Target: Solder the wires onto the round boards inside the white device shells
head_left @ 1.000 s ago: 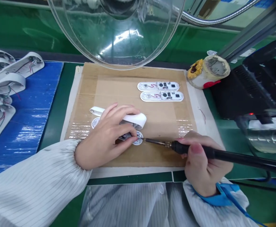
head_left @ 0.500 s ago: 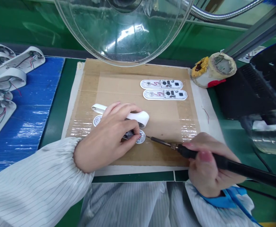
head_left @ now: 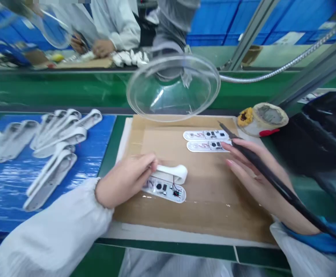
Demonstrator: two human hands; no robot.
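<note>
Plainly, the left grip [head_left: 129, 175] holds a white casing [head_left: 180, 172], the right grip [head_left: 258, 186] a soldering iron [head_left: 248, 153].

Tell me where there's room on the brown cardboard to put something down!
Bare cardboard shows along the front, before the nearest circuit strip, and behind the white casing, left of the two back strips. It's crowded at back right, by the strips, black tool and right hand.

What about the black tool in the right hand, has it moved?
Yes. Judged against the cardboard, the black tool in the right hand has moved toward the far edge and rightward.
</note>
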